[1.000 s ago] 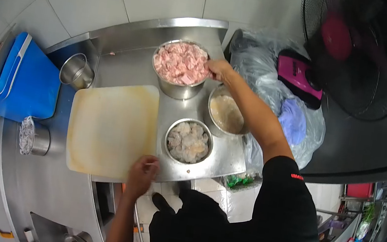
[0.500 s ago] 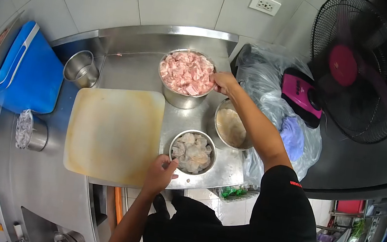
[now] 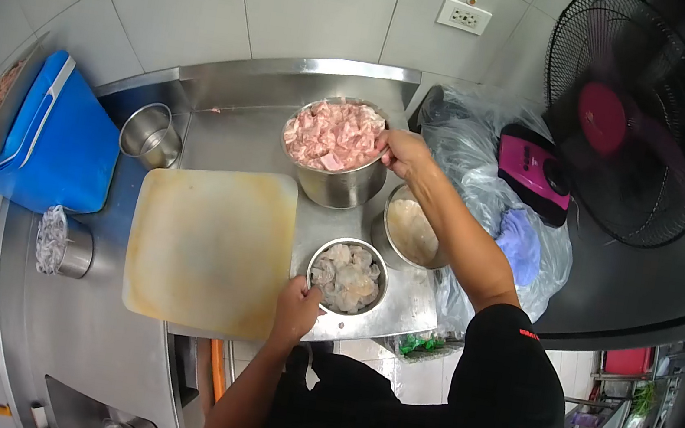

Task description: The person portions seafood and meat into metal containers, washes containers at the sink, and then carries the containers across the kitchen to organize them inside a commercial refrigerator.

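My right hand [image 3: 404, 153] is closed on the right rim of a steel pot [image 3: 341, 188] heaped with chunks of raw pink meat [image 3: 335, 132]. Nearer to me, my left hand [image 3: 297, 309] pinches the left edge of a smaller steel bowl [image 3: 385, 283]. Pale, translucent pieces that look like peeled shrimp [image 3: 346, 278] fill that bowl. Partly beneath my right forearm stands another steel pot [image 3: 383, 239] with a beige content I cannot identify. A worn white cutting board [image 3: 209, 249] lies just left of my left hand.
At the left are an empty steel container [image 3: 151, 137], a blue cooler box [image 3: 64, 142] and a bag-lined steel container [image 3: 76, 250]. Plastic sheeting [image 3: 477, 158], a purple cloth [image 3: 518, 246] and a fan [image 3: 632, 119] occupy the right. The counter's front edge runs close to my body.
The whole view has shifted slightly. My left fingers, earlier spread at the small bowl's edge, are now drawn together on its rim. My right hand keeps its hold on the meat pot.
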The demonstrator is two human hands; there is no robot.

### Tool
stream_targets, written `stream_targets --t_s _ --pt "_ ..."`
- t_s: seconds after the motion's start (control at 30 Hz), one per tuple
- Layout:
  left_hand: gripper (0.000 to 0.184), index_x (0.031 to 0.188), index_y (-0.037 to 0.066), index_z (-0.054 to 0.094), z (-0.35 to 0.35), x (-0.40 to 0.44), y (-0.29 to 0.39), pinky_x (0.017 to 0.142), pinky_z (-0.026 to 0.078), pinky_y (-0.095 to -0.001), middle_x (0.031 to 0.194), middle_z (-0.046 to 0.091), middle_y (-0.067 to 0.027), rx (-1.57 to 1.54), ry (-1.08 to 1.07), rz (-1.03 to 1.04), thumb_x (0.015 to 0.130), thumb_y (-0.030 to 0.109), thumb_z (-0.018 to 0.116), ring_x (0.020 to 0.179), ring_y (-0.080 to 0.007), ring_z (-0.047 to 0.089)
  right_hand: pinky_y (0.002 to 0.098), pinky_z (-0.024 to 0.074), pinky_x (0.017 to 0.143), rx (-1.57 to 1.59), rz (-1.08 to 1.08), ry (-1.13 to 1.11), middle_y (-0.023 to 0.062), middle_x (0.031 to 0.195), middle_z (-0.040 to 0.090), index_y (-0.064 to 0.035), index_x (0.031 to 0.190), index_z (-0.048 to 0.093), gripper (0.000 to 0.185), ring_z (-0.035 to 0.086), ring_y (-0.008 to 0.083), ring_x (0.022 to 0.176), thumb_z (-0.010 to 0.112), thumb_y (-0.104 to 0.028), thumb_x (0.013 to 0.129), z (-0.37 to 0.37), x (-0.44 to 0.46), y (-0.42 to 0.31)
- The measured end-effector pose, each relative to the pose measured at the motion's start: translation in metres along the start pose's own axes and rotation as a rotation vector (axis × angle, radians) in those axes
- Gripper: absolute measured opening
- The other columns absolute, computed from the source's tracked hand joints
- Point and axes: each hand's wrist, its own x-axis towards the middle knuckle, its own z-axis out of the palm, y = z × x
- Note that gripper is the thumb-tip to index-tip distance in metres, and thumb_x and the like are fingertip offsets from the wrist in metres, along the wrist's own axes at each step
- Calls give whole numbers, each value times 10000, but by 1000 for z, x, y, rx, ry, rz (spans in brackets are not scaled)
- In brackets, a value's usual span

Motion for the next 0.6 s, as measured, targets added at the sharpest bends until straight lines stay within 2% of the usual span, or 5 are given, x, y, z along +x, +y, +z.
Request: stream_targets --t_s 0.1,0.17,0.37,0.53,0.6 --pt "233 663 -25 445 -4 3 -1 451 520 -302 602 494 -99 127 -36 44 828 90 562 560 -160 607 263 315 307 18 -82 21 46 522 489 -33 576 556 154 399 122 348 544 83 677 -14 -21 -16" --pt "214 686 -40 467 -4 9 -18 459 528 -310 622 518 -106 12 -26 4 831 85 561 579 -175 619 264 303 310 -43 -87 -59 54 523 502 -44 589 562 142 399 123 347 548 53 692 -32 -32 -26" --pt "137 759 -56 488 -2 7 -6 547 598 -352 702 560 -120 -164 -90 -45 846 43 527 634 -208 632 217 280 366 196 -143 -101 21 572 525 -51 655 566 117 363 80 367 539 61 675 -71 -145 -78" --pt "121 794 -36 511 -7 14 -10 588 606 -412 840 583 -145 -252 -202 -65 865 61 525 681 -229 633 155 272 347 402 -253 78 -8 623 506 -29 730 547 130 383 44 416 473 74 700 -136 -271 -65" --pt "192 1004 -57 500 -24 29 -31 656 604 -447 947 537 -132 -129 -258 -36 873 78 540 857 -251 609 312 523 582 403 -298 139 76 721 584 -19 696 552 133 578 165 595 496 99 674 -184 -304 -36"
